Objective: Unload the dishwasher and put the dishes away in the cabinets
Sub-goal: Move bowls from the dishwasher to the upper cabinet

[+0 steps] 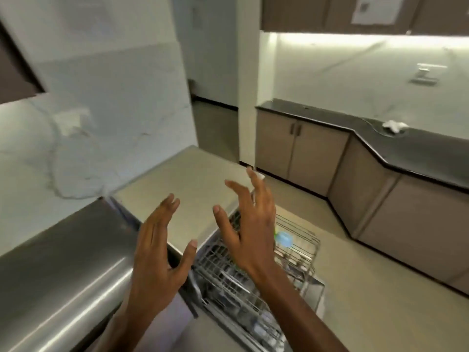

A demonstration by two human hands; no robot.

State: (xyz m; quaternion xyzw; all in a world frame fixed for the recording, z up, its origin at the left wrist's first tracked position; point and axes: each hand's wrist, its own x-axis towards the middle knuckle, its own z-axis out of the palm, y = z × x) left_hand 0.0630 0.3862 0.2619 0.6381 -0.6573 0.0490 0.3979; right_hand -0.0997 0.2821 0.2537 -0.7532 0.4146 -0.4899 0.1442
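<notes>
Hands are hovering empty over the open dishwasher: the left hand point(157, 252) and the right hand point(250, 232) are both spreading their fingers wide, grasping nothing, probably readying for a two-handed lift. Below them the wire rack point(243, 283) is sitting pulled out for reach, a blue item point(284, 238) at its far right. Cabinets point(302, 153) are waiting far right.

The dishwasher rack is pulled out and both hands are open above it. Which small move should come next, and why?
Probably lower the right hand into the pulled-out rack and take one item, perhaps the blue piece beside it. Both hands are empty with fingers spread, the left hand over the counter edge, and dishes appear to sit in the rack, though blur hides what they are.
</notes>
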